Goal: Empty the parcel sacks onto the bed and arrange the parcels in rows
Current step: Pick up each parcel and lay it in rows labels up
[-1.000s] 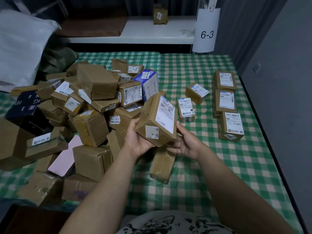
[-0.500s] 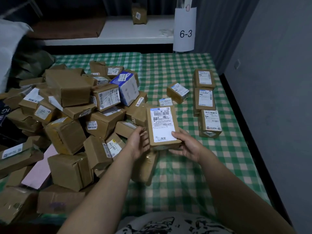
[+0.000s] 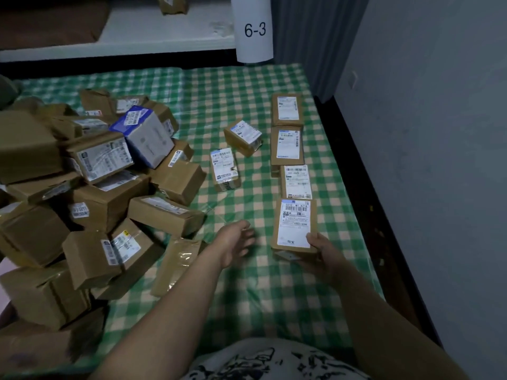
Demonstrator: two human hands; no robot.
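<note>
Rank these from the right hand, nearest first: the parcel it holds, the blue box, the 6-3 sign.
1. Parcel, in the right hand.
2. Blue box, left, on the pile.
3. 6-3 sign, past the bed.

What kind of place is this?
Likely a makeshift parcel sorting or pick-up room: a heap of labelled parcels lies on a checked bed, others form a row by the wall, and a sign reading 6-3 hangs at a shelf.
</note>
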